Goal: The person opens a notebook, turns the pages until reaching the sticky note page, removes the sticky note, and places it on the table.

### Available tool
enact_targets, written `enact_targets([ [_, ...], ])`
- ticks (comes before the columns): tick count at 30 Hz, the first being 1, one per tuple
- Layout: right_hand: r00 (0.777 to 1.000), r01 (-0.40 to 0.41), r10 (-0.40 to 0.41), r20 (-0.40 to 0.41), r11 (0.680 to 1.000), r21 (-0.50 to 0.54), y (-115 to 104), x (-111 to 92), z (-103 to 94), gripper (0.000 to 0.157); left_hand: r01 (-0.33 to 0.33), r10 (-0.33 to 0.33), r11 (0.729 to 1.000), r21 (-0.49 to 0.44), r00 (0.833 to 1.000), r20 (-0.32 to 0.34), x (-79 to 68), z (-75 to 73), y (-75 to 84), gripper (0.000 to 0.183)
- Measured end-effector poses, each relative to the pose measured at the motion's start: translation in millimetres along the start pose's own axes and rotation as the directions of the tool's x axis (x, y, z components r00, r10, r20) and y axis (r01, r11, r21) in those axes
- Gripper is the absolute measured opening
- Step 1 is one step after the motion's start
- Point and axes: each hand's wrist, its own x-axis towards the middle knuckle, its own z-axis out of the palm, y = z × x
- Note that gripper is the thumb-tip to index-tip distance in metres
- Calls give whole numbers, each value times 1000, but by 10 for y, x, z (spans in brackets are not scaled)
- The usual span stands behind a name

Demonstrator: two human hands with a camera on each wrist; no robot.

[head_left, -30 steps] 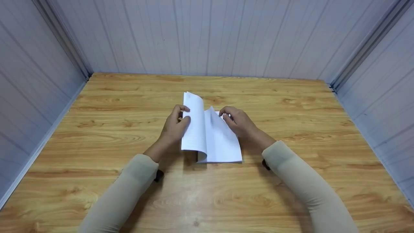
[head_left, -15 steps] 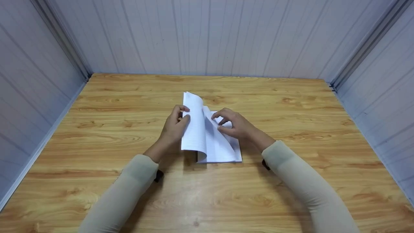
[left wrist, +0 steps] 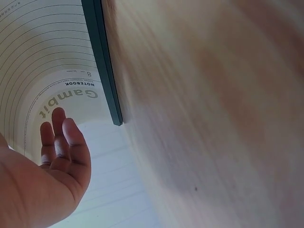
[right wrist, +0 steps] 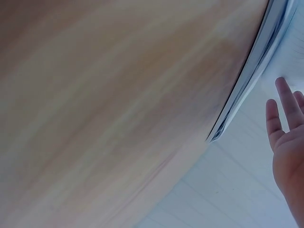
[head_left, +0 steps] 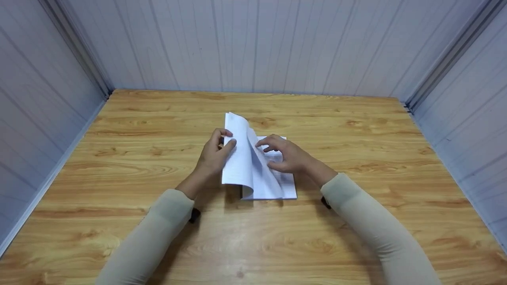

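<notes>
A lined paper notebook (head_left: pixel 289 189) lies spread in the middle of the table. In the head view, my left hand (head_left: pixel 212 156) grips its turned-up pages (head_left: pixel 237 158), thumb on the near face and fingers behind. The left wrist view shows that left hand (left wrist: pixel 57 166) against a curved face printed "Gambit NOTEBOOK" (left wrist: pixel 71 97), beside a dark green edge (left wrist: pixel 105 61). My right hand (head_left: pixel 287 154) has its fingertips at the edge of a single raised page (head_left: pixel 261 174), thumb apart from the index finger. In the right wrist view, this right hand's fingers (right wrist: pixel 287 102) look fairly straight.
The wood-grain table (head_left: pixel 158 118) runs around the notebook on all sides. A pale panelled wall (head_left: pixel 253 47) stands behind it, with similar side walls (head_left: pixel 47 118) at left and right.
My right hand has moved slightly left, carrying the loose page over toward the left and uncovering the page beneath. The left hand keeps its hold in nearly the same place.
</notes>
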Motion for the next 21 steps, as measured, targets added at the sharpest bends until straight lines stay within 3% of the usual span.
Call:
enact_targets([
  [6,1000,0,1,29,999,-39,-30,9,8,50,13,-14,1000,22,1000,10,6,-17,3,31],
  [10,1000,-3,3,16,1000,-9,-52,15,13,52,7,-7,999,40,1000,10,9,-25,14,35],
  [21,1000,-11,12,-23,999,33,-121,2,19,39,25,-26,999,32,1000,15,12,-11,8,36],
])
